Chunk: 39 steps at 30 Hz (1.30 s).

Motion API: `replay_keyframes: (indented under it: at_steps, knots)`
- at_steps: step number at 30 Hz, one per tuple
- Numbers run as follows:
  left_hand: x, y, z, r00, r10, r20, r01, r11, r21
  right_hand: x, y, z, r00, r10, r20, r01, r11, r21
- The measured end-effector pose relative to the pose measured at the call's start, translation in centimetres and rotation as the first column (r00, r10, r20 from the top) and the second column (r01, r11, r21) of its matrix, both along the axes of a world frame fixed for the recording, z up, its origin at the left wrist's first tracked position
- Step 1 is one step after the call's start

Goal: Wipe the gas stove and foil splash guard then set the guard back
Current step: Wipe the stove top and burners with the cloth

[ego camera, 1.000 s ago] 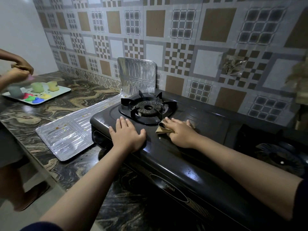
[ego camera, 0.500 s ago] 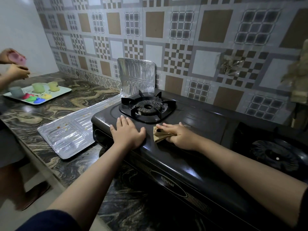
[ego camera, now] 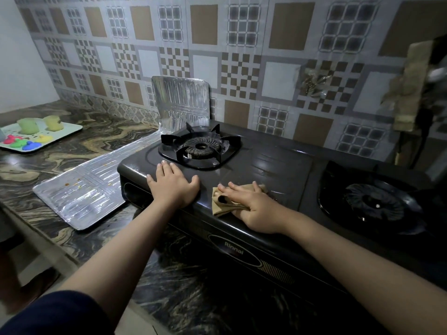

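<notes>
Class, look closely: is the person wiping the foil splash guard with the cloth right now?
No: the right hand presses the cloth on the black stove top, while the foil splash guard lies untouched beside it.

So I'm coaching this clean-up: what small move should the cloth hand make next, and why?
Probably sweep the folded tan cloth rightward: the right hand presses it at the black gas stove's front edge, the left hand steadies, and streaks show beyond.
</notes>
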State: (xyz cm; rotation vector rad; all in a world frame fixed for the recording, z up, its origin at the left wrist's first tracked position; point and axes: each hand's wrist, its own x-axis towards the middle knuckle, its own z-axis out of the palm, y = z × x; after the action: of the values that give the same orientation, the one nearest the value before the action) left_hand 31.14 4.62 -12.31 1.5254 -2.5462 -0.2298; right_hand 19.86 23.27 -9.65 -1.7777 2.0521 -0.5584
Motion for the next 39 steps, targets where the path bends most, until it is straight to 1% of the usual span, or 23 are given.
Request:
replay_keyframes:
  at_steps: [4, 8, 12, 14, 17, 19, 21, 23, 24, 25, 27, 29, 31, 33, 35, 39]
  knots:
    - [0.1, 0.3, 0.0, 0.999, -0.017, -0.034, 0.018, 0.999, 0.031, 0.9, 0.4, -0.2, 0.999, -0.05, -0.021, 0.05, 0.998, -0.027]
    - [0.4, 0.1, 0.3, 0.998, -0.043, -0.046, 0.046, 0.997, 0.061, 1.7, 0.5, 0.0, 0.994, -0.11, -0.01, 0.11, 0.994, 0.0]
    - [0.7, 0.1, 0.4, 0.996, -0.072, -0.061, 0.078, 0.992, 0.103, 1.5, 1.7, 0.2, 0.973, -0.23, 0.032, 0.228, 0.973, 0.035]
    - [0.8, 0.0, 0.6, 0.994, -0.091, -0.065, 0.099, 0.987, 0.127, 1.7, 2.6, 0.4, 0.947, -0.309, 0.086, 0.307, 0.951, 0.035]
    - [1.0, -0.5, 0.8, 0.989, -0.139, -0.057, 0.146, 0.977, 0.154, 2.3, 3.7, 1.4, 0.909, -0.368, 0.198, 0.37, 0.929, 0.024]
    - [1.4, -0.6, 0.9, 0.98, -0.177, -0.087, 0.189, 0.97, 0.153, 2.1, 3.8, 2.1, 0.895, -0.406, 0.186, 0.406, 0.913, 0.038]
    - [2.0, -0.3, 0.7, 0.962, -0.227, -0.15, 0.243, 0.965, 0.095, 1.7, 3.4, 3.1, 0.888, -0.435, 0.148, 0.431, 0.9, 0.064]
    - [2.6, 0.4, 0.5, 0.921, -0.326, -0.211, 0.331, 0.943, -0.01, 1.3, 2.7, 4.4, 0.883, -0.458, 0.1, 0.452, 0.889, 0.079]
    - [2.8, 0.8, 0.5, 0.888, -0.396, -0.234, 0.392, 0.918, -0.064, 1.1, 2.3, 5.1, 0.882, -0.467, 0.066, 0.461, 0.883, 0.092]
    - [2.8, 1.1, 0.5, 0.845, -0.473, -0.251, 0.462, 0.881, -0.105, 0.7, 1.9, 5.9, 0.875, -0.482, 0.038, 0.476, 0.873, 0.104]
    - [2.6, 1.6, 0.8, 0.735, -0.625, -0.264, 0.61, 0.779, -0.145, -0.1, 1.3, 7.0, 0.854, -0.521, 0.002, 0.518, 0.848, 0.112]
    - [1.8, 1.8, 1.4, 0.608, -0.763, -0.219, 0.755, 0.641, -0.137, -1.4, 0.8, 7.6, 0.838, -0.546, 0.001, 0.543, 0.834, 0.101]
    - [0.7, 1.7, 2.0, 0.516, -0.853, -0.075, 0.847, 0.522, -0.103, -2.8, 0.3, 8.0, 0.823, -0.568, 0.019, 0.566, 0.821, 0.072]
    - [-0.5, 1.4, 2.0, 0.486, -0.872, 0.058, 0.874, 0.484, -0.046, -4.7, -0.5, 8.3, 0.808, -0.589, 0.036, 0.587, 0.808, 0.044]
    - [-1.3, 1.1, 1.9, 0.479, -0.868, 0.134, 0.874, 0.485, 0.015, -6.9, -1.6, 8.5, 0.792, -0.609, 0.045, 0.61, 0.793, -0.005]
    - [-2.0, 0.8, 1.6, 0.483, -0.86, 0.162, 0.869, 0.494, 0.03, -11.0, -4.8, 8.0, 0.763, -0.643, 0.072, 0.646, 0.756, -0.107]
